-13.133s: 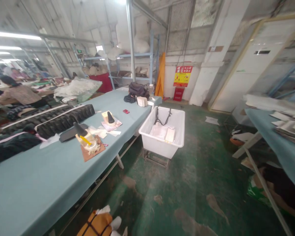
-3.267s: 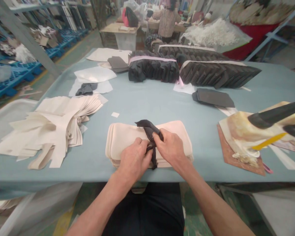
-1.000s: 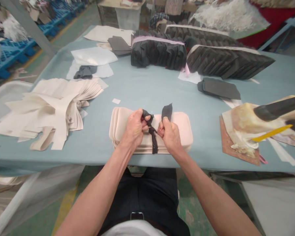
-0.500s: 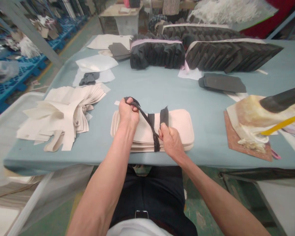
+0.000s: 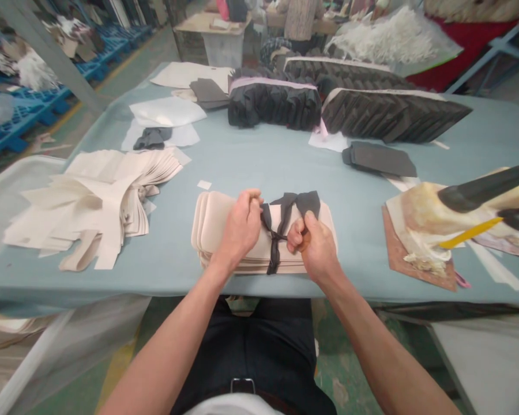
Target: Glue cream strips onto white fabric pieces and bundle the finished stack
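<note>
A bundle of cream, round-cornered flat pieces lies stacked near the table's front edge. A black fabric strip runs around its middle and crosses in a knot on top. My left hand is closed over the left half of the bundle, its curled fingers at one length of the strip; the exact grip is partly hidden. My right hand pinches the strip on the right of the knot, thumb uppermost. A wide black end of it spreads out beyond that thumb.
Fanned cream pieces lie at left. Tied bundles of dark pieces stand at the back, with a loose dark stack before them. On the right are a stained container and a yellow-handled tool. A person is behind.
My left hand has come in from the far left toward the knot, and the long taut strip is now drawn short. My right hand has shifted slightly right, with the strip spread wider above it.
</note>
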A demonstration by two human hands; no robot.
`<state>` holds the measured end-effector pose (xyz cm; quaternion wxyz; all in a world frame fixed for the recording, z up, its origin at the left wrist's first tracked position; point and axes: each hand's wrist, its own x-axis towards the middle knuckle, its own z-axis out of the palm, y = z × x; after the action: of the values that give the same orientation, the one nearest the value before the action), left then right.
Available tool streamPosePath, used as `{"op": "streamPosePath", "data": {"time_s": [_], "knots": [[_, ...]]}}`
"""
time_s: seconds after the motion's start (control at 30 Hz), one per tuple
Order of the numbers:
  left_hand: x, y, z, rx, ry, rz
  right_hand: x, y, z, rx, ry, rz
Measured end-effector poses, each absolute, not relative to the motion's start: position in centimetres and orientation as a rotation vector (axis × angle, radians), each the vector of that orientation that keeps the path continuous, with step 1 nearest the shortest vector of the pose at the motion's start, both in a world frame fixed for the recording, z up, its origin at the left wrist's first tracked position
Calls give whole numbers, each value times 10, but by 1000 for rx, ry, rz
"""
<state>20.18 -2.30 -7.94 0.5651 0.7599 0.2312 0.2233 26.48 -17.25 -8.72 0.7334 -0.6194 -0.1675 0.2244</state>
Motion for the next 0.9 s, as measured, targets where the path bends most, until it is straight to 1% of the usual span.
{"op": "streamPosePath", "data": {"time_s": [0.13, 0.3, 0.4, 0.53, 0.63, 0.77, 0.9], "knots": [[172, -30, -86, 2104, 494, 463, 278, -163, -65, -1297, -387, 458], [168, -35, -89, 2390, 405, 317, 293, -137, -38, -1272, -523, 465], [172, -38, -89, 2501, 451, 267, 296, -122, -22, -1310, -567, 440], [175, -41, -91, 2570, 533, 238, 296, -115, -10, -1406, -620, 486], [177, -43, -91, 2577, 589, 224, 297, -123, -17, -1411, -555, 474], [180, -42, -87, 2555, 608, 195, 300, -143, -41, -1449, -428, 418], [181, -37, -83, 2502, 621, 161, 291, -158, -62, -1536, -417, 397]]}}
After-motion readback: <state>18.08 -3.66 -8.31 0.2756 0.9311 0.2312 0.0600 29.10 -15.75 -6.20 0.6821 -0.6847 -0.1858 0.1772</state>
